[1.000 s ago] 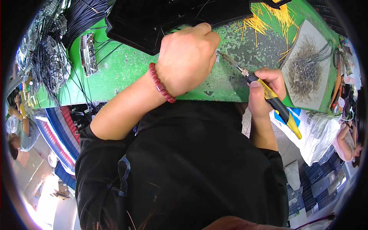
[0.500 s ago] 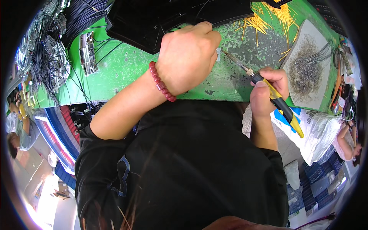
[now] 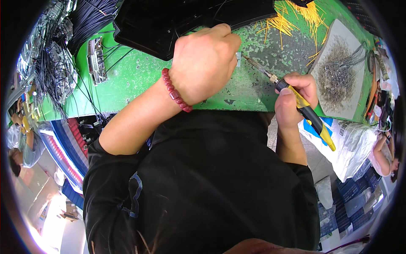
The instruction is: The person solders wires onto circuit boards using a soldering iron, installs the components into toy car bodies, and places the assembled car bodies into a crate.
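Observation:
My left hand [image 3: 205, 63], a red bead bracelet on its wrist, is closed with the knuckles up near the lower edge of a large black plastic part [image 3: 148, 29]. Its fingertips are turned away, so what they grip is hidden. Beside its fingers a small pale, glossy piece [image 3: 238, 59] peeks out. My right hand [image 3: 296, 99] is wrapped round a yellow and black soldering iron [image 3: 311, 116]. The iron's metal tip points up and left toward that pale piece, with a small gap between them.
A green worn table [image 3: 139, 86] bears bundled black wires [image 3: 91, 23], shiny metal-looking parts [image 3: 97, 61], yellow wires [image 3: 279, 25] and a pale board [image 3: 338, 80] with dark residue and thin wires. A white bag [image 3: 347, 144] hangs below right. Other people sit at both sides.
My left hand and the black part have shifted slightly left. The soldering iron's tip has moved a little left too, still pointing at the pale piece.

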The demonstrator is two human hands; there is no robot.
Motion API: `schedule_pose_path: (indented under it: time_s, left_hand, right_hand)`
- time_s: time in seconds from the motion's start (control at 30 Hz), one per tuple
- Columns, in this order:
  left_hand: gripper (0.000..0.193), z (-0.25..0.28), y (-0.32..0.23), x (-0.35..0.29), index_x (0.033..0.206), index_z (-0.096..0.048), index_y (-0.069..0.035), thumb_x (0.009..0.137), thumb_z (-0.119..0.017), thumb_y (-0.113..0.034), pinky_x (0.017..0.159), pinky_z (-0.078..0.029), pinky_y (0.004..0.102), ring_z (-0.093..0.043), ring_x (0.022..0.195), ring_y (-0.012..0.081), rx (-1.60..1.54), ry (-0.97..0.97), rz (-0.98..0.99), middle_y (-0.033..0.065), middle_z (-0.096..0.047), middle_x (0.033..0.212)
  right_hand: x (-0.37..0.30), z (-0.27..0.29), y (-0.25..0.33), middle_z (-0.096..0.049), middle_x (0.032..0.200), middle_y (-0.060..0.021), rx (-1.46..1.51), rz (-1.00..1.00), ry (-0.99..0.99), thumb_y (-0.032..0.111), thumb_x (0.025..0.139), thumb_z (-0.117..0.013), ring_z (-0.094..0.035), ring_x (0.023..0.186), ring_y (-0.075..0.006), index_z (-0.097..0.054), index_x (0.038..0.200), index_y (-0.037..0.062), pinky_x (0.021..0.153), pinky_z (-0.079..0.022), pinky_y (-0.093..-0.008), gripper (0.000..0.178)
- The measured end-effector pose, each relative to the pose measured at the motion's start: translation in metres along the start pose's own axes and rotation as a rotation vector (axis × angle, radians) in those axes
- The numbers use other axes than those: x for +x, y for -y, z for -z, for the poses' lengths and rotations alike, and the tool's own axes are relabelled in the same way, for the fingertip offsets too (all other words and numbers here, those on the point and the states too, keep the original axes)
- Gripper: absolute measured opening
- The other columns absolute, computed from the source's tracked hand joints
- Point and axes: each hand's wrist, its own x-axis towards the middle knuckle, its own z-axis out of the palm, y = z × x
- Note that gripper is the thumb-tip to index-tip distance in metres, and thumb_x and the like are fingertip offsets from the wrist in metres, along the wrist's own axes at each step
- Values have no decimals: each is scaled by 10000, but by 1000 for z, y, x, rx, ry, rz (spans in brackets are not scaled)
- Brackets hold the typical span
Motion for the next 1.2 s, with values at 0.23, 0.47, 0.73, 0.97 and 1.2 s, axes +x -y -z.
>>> schedule_pose_path:
  time_s: [0.23, 0.47, 0.73, 0.97, 1.2]
  left_hand:
    - [54, 2, 0, 2, 717, -590, -72, 756, -628, -72, 540, -488, 375, -601, 643, 288, 57, 48, -19, 65, -569, 738]
    - [59, 4, 0, 5, 713, -602, -73, 762, -631, -84, 535, -491, 377, -603, 635, 289, 99, 75, -22, 63, -574, 739]
    - [65, 3, 0, 4, 711, -612, -76, 771, -633, -91, 541, -495, 375, -609, 641, 288, 92, 63, -10, 59, -588, 749]
    - [59, 5, 1, 1, 726, -631, -80, 779, -641, -103, 549, -496, 376, -615, 647, 292, 83, 81, 8, 62, -600, 761]
    - [79, 3, -1, 2, 699, -603, -68, 770, -632, -81, 527, -483, 384, -600, 616, 297, 57, 46, 4, 70, -577, 731]
  right_hand:
    - [1, -1, 2, -524, 771, -1, 2, -13, 2, 200, 808, -729, -411, 645, -48, -548, 912, 8, 579, -315, -208, 283]
    - [3, -2, 3, -511, 767, 8, 8, -43, 7, 185, 809, -721, -403, 640, -42, -542, 915, 9, 577, -309, -207, 273]
    - [3, -1, 4, -501, 754, 15, 22, -58, 19, 208, 814, -731, -400, 638, -40, -537, 916, 10, 575, -303, -206, 296]
    - [3, -3, 3, -507, 754, 15, 32, -60, 17, 236, 813, -749, -403, 639, -39, -540, 917, 13, 577, -302, -205, 323]
    - [4, -2, 5, -515, 763, 14, 28, -78, 18, 229, 810, -749, -411, 645, -39, -544, 919, 14, 583, -310, -202, 316]
